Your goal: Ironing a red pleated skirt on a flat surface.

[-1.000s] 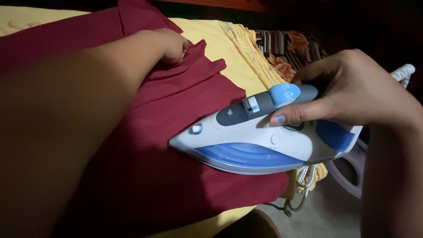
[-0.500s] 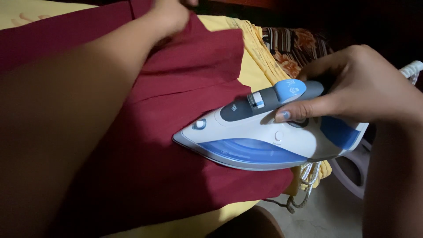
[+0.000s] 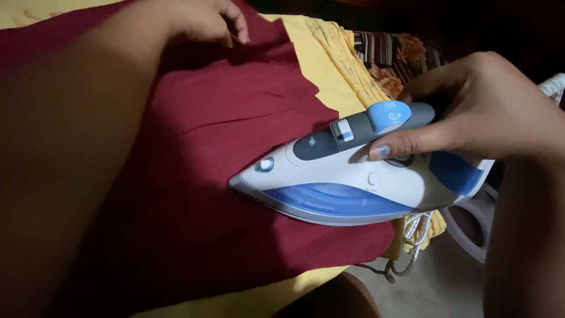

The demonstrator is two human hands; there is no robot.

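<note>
Right hand [image 3: 488, 112] is wrapped around the steam iron [image 3: 359, 182] handle, soleplate flat on the maroon garment [image 3: 235, 176] to press it. Left hand [image 3: 206, 20] pins the fabric's far edge, fingers curled, keeping it taut over the yellow cloth [image 3: 318, 65].

bare maroon cloth [image 3: 194, 194] lies open ahead of the iron [image 3: 353, 182], bounded by the left hand [image 3: 203, 20] at the far edge

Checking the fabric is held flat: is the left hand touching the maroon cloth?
Touching. The head view shows the left hand with fingertips pressed onto the maroon cloth.
</note>
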